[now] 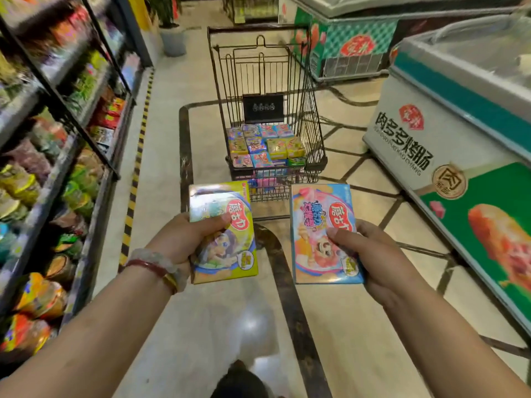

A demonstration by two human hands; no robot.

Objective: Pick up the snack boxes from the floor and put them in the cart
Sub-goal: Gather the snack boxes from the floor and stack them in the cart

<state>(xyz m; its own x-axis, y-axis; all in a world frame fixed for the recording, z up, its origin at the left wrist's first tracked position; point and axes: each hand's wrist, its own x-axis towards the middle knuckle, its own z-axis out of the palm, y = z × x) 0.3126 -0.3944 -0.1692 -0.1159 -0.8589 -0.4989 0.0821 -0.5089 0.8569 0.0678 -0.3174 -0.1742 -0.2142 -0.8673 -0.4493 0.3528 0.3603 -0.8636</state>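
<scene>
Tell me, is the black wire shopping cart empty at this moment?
No, the black wire shopping cart already holds many colourful snack boxes stacked at its bottom.

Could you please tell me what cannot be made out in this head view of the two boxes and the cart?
- Shelf goods: motion blur hides labels.
- Boxes in the cart: too small to read; lower layers covered.
- Yellow box underside: left hand hides it.
- Blue box right edge: right hand covers it.

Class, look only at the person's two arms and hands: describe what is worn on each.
Both forearms are bare, with no sleeves in view. The left hand has bracelets at its wrist: a pale beaded one, a dark red bangle and a gold band. The right hand wears nothing visible.
</scene>
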